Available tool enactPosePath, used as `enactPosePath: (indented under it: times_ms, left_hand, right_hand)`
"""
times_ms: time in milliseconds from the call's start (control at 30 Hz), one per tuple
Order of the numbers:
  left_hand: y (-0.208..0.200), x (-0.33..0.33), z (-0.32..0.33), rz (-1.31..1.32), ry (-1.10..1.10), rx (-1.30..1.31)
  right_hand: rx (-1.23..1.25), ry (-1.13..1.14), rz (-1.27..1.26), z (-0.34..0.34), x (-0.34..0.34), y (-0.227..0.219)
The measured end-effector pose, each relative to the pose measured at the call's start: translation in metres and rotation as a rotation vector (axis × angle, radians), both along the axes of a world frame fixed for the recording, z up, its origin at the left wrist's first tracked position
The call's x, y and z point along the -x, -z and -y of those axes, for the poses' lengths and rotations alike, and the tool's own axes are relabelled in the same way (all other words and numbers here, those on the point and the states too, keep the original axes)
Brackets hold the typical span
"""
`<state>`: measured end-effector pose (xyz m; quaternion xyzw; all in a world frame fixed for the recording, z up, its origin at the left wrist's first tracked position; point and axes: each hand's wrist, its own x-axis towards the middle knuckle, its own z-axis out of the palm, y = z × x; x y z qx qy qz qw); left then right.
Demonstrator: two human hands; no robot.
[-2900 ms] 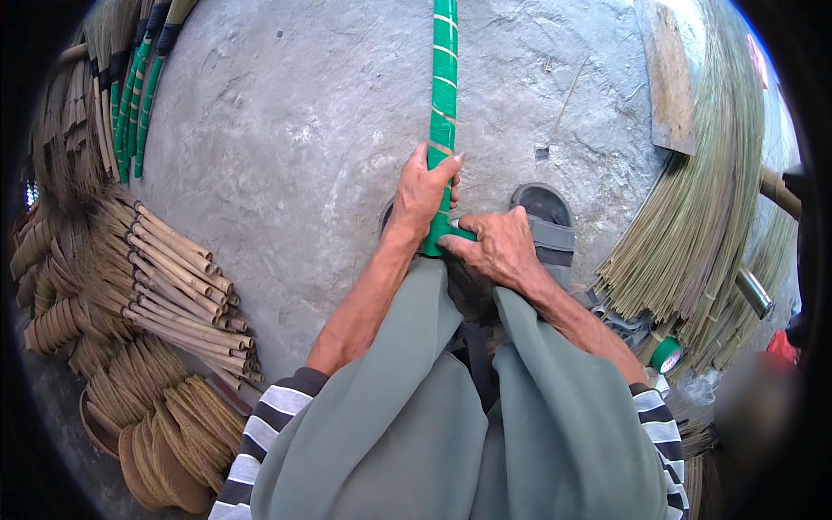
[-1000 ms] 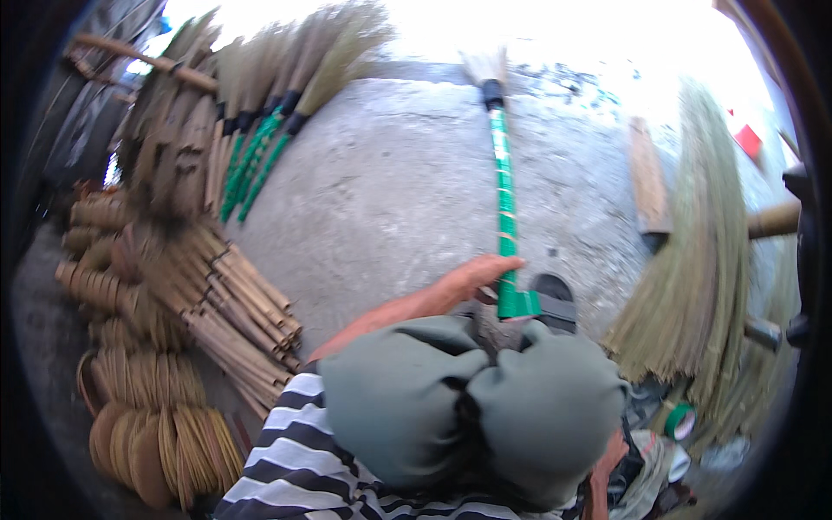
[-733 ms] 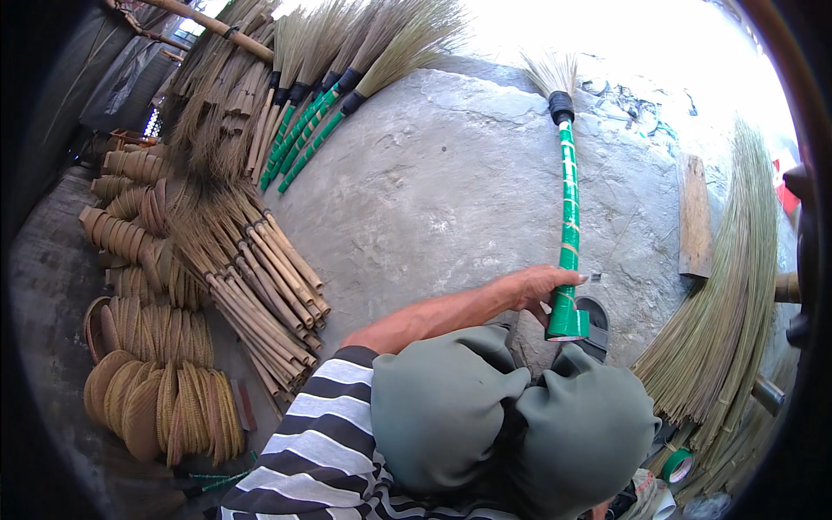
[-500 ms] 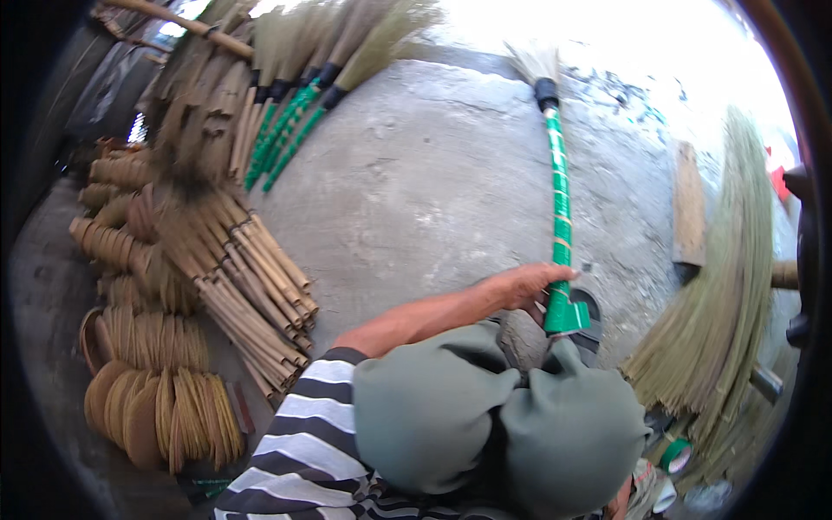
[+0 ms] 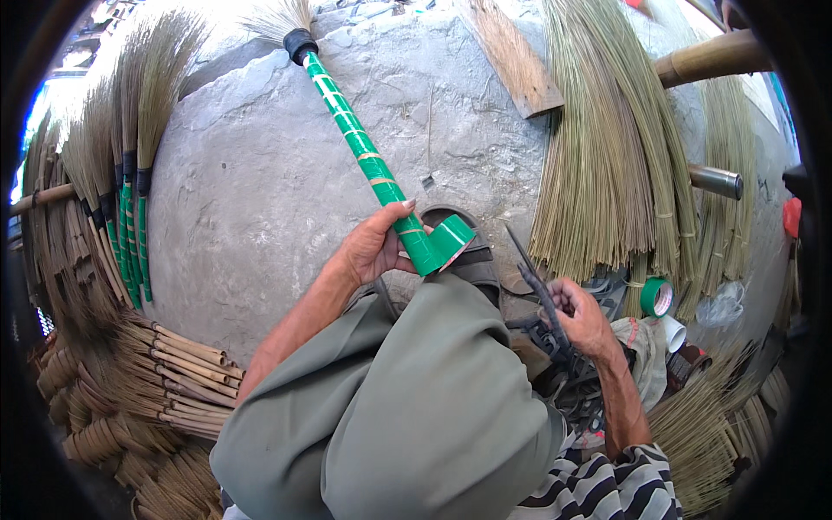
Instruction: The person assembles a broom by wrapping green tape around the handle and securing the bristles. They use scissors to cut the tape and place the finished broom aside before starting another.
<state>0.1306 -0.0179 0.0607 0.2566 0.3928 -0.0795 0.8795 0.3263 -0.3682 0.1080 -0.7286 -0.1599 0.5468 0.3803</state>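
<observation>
My left hand point(image 5: 374, 243) is closed around the lower end of a broom handle point(image 5: 360, 147) wrapped in green tape with tan bands. A wide piece of green tape point(image 5: 452, 236) sticks out from the handle's end. At the far end, a black collar point(image 5: 300, 45) binds pale bristles point(image 5: 279, 17). To the right of my knees, my right hand point(image 5: 579, 319) grips a dark pointed tool point(image 5: 539, 290) with a narrow blade-like tip, held apart from the broom. Its exact kind is not clear.
Finished brooms point(image 5: 130, 208) lean at the left above bundled bamboo handles point(image 5: 186, 368). Long grass stalks point(image 5: 598, 165) hang at the right beside a wooden plank point(image 5: 511, 56). A green tape roll point(image 5: 656, 297) and dark scraps point(image 5: 576, 394) lie near my right arm.
The view has swung to the right, so the broom now slants toward the upper left. My right hand has come up from the lower edge, with the dark pointed tool showing in it.
</observation>
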Motion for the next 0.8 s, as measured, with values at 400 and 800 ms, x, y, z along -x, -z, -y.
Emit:
enactPosePath:
  times_ms: [400,800]
  left_hand:
    - [0.007,-0.006,0.003,-0.013,-0.012,-0.011]
    - [0.01,-0.009,0.003,0.011,-0.053,0.0]
  right_hand:
    - [-0.059,-0.059,-0.623,-0.051,-0.002,0.019]
    - [0.021,-0.077,-0.638,-0.066,-0.004,0.048]
